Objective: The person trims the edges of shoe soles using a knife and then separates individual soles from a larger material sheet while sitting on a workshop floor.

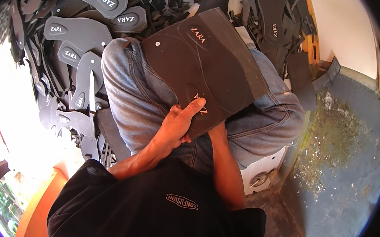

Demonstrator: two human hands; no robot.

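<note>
A black foam sheet (238, 73), with sole outlines cut or pressed into it, lies tilted across my lap. It bears small oval heel patches with light lettering and a small round stud. My left hand (178, 123) grips the sheet's near corner, thumb flat on top over a heel patch and fingers curled beneath. My right hand (217, 129) reaches under the near edge beside it; its fingers are hidden by the sheet, so whether it holds anything does not show.
Loose black insoles (81, 32) are heaped at the left and far left. Dark cut strips (178, 7) pile up beyond my knees. To the right lies a grey-blue floor (340, 174) with a greenish worn patch. A brown block (276, 225) stands near my right side.
</note>
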